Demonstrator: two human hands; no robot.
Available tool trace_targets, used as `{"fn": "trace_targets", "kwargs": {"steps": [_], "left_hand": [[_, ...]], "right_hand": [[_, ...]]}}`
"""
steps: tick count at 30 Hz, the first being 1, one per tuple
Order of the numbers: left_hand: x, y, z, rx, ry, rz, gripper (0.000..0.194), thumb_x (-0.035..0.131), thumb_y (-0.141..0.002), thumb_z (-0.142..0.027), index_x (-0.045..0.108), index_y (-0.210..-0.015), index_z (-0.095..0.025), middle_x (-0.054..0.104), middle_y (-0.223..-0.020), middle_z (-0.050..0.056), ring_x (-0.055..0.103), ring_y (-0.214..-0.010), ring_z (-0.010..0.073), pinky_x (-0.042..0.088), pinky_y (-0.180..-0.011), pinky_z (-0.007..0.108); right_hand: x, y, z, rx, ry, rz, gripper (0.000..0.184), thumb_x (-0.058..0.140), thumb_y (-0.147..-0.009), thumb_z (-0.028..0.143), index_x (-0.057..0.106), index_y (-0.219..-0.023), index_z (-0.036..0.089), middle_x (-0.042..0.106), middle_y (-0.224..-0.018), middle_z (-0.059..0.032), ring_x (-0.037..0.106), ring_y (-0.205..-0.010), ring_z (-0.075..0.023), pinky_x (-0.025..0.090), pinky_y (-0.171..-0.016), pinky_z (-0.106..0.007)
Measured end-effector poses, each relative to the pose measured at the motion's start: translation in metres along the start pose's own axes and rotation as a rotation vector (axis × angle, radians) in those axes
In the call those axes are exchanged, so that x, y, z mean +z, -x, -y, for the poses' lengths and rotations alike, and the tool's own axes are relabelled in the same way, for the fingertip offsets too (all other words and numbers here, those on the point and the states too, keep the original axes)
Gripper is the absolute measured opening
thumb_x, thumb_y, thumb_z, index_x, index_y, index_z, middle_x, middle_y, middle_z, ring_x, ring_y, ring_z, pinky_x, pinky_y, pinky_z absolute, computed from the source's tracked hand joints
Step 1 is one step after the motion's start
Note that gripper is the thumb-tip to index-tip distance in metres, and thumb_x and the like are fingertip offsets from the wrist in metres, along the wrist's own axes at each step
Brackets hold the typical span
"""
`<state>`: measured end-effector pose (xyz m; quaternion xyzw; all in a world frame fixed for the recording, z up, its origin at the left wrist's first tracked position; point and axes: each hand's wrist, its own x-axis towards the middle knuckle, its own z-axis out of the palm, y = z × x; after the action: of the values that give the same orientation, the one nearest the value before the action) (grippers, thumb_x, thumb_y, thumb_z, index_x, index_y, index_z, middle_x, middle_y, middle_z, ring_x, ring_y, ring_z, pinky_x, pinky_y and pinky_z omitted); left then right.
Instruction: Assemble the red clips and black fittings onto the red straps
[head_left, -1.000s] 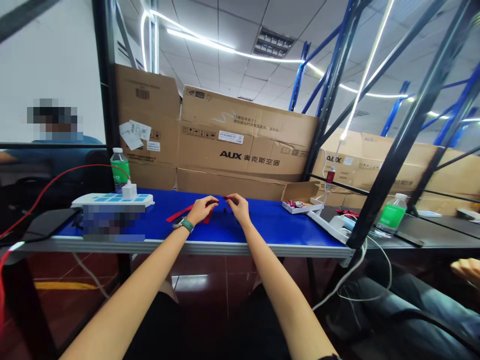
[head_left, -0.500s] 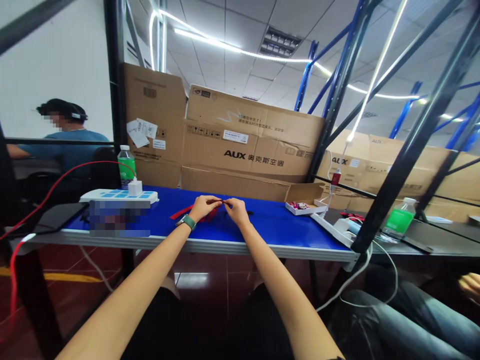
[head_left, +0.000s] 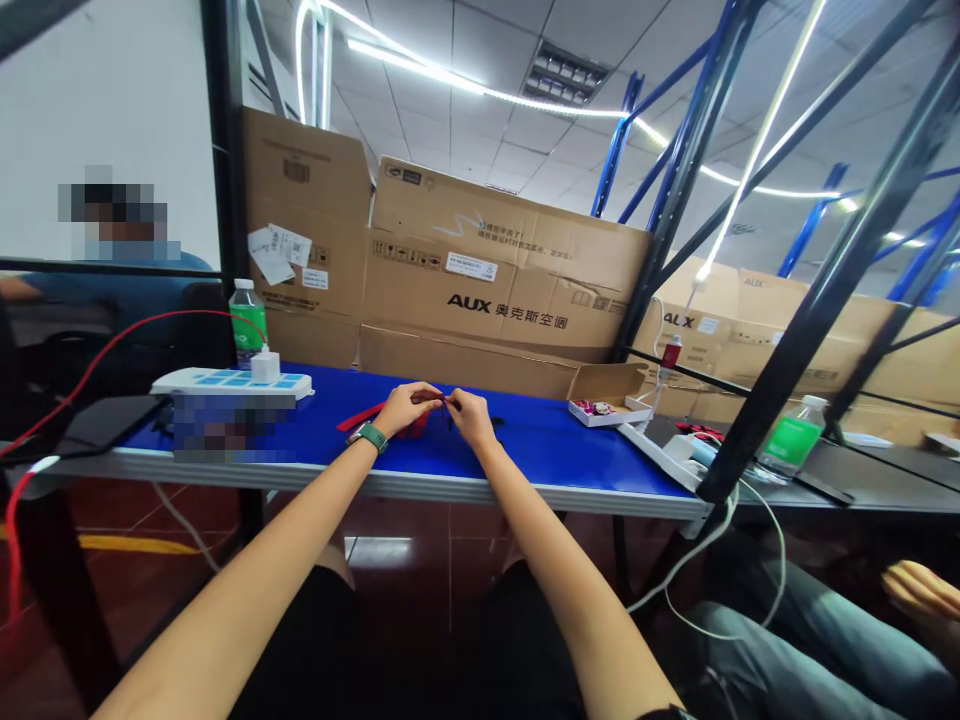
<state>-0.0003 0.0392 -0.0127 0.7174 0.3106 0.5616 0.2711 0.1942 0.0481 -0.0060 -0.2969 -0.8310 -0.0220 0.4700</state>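
Here we've got our left hand (head_left: 401, 408) and right hand (head_left: 469, 418) up close over the blue surface (head_left: 540, 450), both pinching something small and dark (head_left: 448, 408) between them, too tiny to make out, with a red strip (head_left: 360, 416) just beside the left hand.

Matt corrugated cardboard cartons (head_left: 495, 250), a smooth blue bench top (head_left: 570, 455) with a brushed metal edge (head_left: 450, 492), and a glossy white plastic power strip (head_left: 225, 383).

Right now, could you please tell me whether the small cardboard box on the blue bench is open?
Open: the lid of the cardboard box stands raised, showing small red items inside.
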Motion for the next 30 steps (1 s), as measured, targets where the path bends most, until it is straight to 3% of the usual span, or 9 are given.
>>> {"fn": "trace_targets", "kwargs": {"steps": [4,11,16,20,24,30], "left_hand": [[-0.001,-0.001,0.0,-0.008,-0.014,-0.03,0.044,0.066,-0.083,-0.056,0.074,-0.098,-0.015,0.077,-0.094,0.01,0.073,-0.086,0.0245,0.059,-0.085,0.039],[-0.002,0.003,-0.006,0.054,-0.158,-0.066,0.027,0.076,-0.074,-0.042,0.072,-0.083,-0.017,0.076,-0.084,0.006,0.071,-0.082,0.023,0.056,-0.08,0.034],[-0.003,0.006,-0.013,0.105,-0.34,-0.081,0.012,0.064,-0.082,-0.029,0.069,-0.081,-0.019,0.074,-0.078,0.003,0.068,-0.076,0.0196,0.051,-0.074,0.029],[0.0,0.008,-0.017,0.148,-0.402,-0.014,0.014,0.052,-0.087,-0.021,0.067,-0.088,-0.02,0.073,-0.083,0.001,0.067,-0.08,0.0179,0.049,-0.075,0.027],[0.002,0.008,-0.019,0.152,-0.397,-0.008,0.015,0.048,-0.089,-0.02,0.063,-0.092,-0.021,0.071,-0.082,0.001,0.066,-0.079,0.0176,0.047,-0.073,0.027],[0.001,0.005,-0.019,0.244,-0.477,-0.052,0.012,0.051,-0.086,-0.019,0.063,-0.086,-0.019,0.067,-0.087,0.004,0.062,-0.084,0.0196,0.047,-0.08,0.03]], "right_hand": [[0.003,-0.002,-0.002,0.063,-0.086,-0.051,0.015,0.054,-0.091,0.022,0.069,-0.089,0.02,0.075,-0.087,-0.0051,0.07,-0.079,-0.0182,0.05,-0.077,-0.026],[0.003,-0.001,-0.001,0.084,-0.231,0.06,0.017,0.054,-0.089,0.022,0.07,-0.094,0.022,0.076,-0.09,-0.0029,0.071,-0.083,-0.0182,0.052,-0.08,-0.027],[0.004,-0.002,0.001,0.202,-0.359,0.049,0.024,0.052,-0.093,0.039,0.068,-0.1,0.022,0.074,-0.095,-0.0021,0.068,-0.089,-0.018,0.052,-0.085,-0.03],[0.006,-0.002,-0.001,0.399,-0.635,0.172,0.037,0.071,-0.08,0.052,0.066,-0.099,0.021,0.071,-0.077,-0.0009,0.067,-0.071,-0.0177,0.055,-0.072,-0.03],[0.004,-0.001,0.002,0.515,-0.888,0.203,0.049,0.079,-0.072,0.053,0.064,-0.105,0.021,0.071,-0.075,-0.0003,0.067,-0.068,-0.0169,0.055,-0.067,-0.029],[0.001,-0.002,0.004,0.523,-0.95,0.179,0.054,0.087,-0.064,0.048,0.065,-0.104,0.02,0.072,-0.081,-0.0019,0.068,-0.071,-0.0167,0.053,-0.066,-0.027]]}}
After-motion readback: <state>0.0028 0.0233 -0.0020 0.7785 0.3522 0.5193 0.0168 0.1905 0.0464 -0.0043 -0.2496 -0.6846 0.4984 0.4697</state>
